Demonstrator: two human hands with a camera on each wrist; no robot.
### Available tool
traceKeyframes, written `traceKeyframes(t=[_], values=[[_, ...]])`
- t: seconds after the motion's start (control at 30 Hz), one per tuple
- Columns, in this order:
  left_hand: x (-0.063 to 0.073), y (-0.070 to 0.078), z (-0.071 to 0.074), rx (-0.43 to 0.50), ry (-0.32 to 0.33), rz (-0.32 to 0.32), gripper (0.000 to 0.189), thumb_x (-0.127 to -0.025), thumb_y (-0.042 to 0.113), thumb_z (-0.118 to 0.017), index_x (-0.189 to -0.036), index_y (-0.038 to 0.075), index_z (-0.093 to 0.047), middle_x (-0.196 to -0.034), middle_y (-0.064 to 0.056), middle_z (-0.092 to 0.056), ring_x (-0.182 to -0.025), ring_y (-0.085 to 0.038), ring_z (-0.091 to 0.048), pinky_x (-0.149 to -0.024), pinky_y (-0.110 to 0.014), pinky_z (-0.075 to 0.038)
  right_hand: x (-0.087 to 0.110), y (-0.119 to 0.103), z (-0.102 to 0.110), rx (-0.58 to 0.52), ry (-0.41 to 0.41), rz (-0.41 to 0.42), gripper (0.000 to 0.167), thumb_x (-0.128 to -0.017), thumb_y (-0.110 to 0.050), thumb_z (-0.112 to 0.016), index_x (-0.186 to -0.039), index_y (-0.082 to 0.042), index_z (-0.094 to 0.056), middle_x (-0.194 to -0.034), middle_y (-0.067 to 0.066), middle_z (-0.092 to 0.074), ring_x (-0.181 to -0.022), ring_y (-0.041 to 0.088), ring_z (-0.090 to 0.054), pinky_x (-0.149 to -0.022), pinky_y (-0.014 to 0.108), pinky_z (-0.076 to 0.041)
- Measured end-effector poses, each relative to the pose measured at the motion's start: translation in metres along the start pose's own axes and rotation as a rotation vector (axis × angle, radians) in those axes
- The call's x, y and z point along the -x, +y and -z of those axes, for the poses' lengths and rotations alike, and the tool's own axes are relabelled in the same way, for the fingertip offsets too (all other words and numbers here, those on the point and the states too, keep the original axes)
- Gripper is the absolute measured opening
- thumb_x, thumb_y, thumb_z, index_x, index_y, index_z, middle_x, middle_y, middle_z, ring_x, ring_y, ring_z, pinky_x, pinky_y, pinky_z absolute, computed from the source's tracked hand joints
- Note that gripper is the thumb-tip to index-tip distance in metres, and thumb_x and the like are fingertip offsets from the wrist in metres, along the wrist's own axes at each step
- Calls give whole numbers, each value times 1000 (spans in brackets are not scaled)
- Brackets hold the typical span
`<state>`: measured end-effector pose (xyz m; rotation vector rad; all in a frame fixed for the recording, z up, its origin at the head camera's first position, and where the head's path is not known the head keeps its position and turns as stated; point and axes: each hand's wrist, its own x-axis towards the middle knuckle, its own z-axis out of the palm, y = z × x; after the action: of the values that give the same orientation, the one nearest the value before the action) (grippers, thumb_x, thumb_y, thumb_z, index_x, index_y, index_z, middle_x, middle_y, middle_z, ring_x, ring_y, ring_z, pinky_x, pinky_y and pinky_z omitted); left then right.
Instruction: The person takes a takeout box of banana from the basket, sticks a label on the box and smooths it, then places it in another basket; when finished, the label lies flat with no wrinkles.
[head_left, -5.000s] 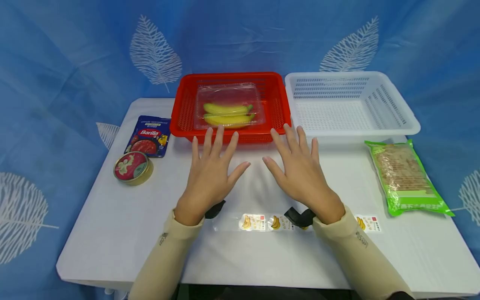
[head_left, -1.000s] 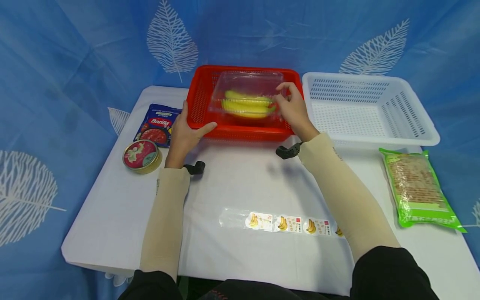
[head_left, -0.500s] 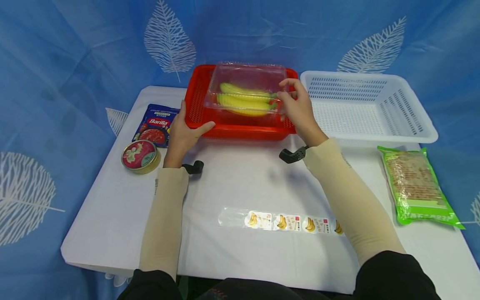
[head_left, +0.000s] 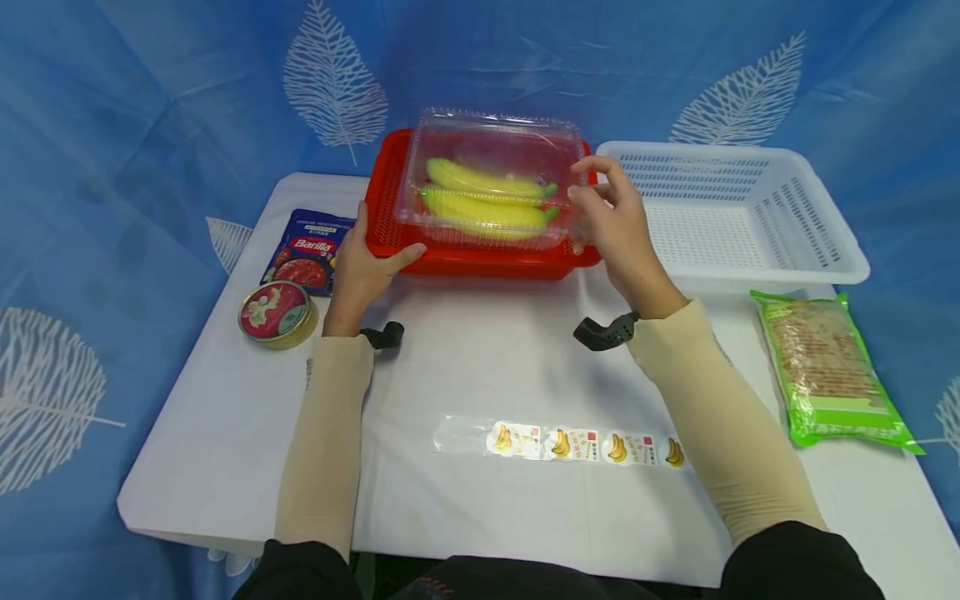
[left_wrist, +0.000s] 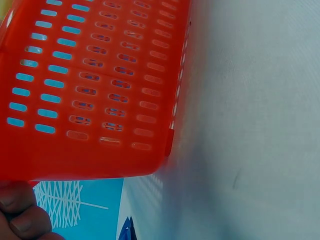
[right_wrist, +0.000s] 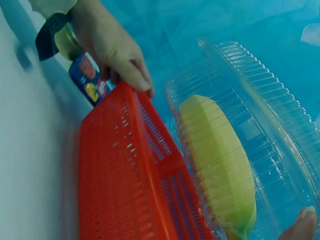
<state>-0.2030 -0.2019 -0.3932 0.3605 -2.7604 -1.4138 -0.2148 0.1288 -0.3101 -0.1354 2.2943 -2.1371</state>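
Observation:
My right hand (head_left: 618, 221) pinches the right edge of a clear plastic clamshell box (head_left: 495, 133) with bananas (head_left: 487, 212) inside. In the right wrist view the clamshell (right_wrist: 280, 120) is raised above the rim of the red basket (right_wrist: 115, 165), a banana (right_wrist: 215, 155) showing through its wall. My left hand (head_left: 367, 271) grips the red basket (head_left: 480, 265) at its left front corner, thumb over the rim. The left wrist view shows the perforated red basket wall (left_wrist: 100, 75) close up, with curled fingers (left_wrist: 30, 220) at its corner.
A white basket (head_left: 750, 271) stands right of the red one. To the left are a blue Barilla pouch (head_left: 307, 250) and a round tin (head_left: 277, 315). A green-edged food packet (head_left: 825, 367) lies at right. A strip of banana labels (head_left: 570, 444) lies at the front.
Both hands have gone from spread over the table to the basket and clamshell. Over the last second my right hand has lifted the clamshell up out of the red basket; the left keeps its place.

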Motion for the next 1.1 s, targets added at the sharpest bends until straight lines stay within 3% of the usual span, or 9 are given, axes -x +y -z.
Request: traceKeyframes(t=[0.2,0.5,0.67,0.8,1.1], values=[[-1,-1,-1,-10,7,-15,119,-81,68,-74,-165,29,0,-167,-7,-25,-151,-31,-27,-109,-53,-43,19,-5,9,-10,-4,36,27,-102,-22,-60,-128,-21,-58,-108,13,-50,-56,24,-47,-51,28,-50],[-3,-4,0,24,29,-149,105,-89,39,-79,-166,21,-11,-154,-12,-44,-138,-32,-45,-107,-51,-46,57,-9,26,-30,4,59,26,-101,-18,-62,-127,-17,-58,-107,16,-46,-47,24,-45,-44,29,-47],[-2,-4,-1,32,36,-144,109,-86,52,-79,-166,24,-11,-155,-9,-43,-139,-30,-44,-104,-50,-48,79,-6,38,-22,5,70,27,-101,-13,-60,-128,-15,-59,-106,17,-44,-49,23,-47,-42,29,-45],[-2,-2,-2,25,33,-99,115,-82,62,-77,-166,27,-6,-159,-8,-38,-142,-29,-40,-105,-50,-48,95,0,49,-32,4,67,27,-102,-11,-61,-129,-13,-58,-107,18,-44,-50,22,-48,-41,29,-45],[3,-2,-3,23,28,-68,118,-81,64,-77,-165,28,-3,-162,-7,-33,-145,-29,-36,-109,-51,-43,130,17,70,-103,9,53,27,-102,-5,-58,-129,-6,-56,-107,16,-42,-49,20,-47,-40,31,-43]])
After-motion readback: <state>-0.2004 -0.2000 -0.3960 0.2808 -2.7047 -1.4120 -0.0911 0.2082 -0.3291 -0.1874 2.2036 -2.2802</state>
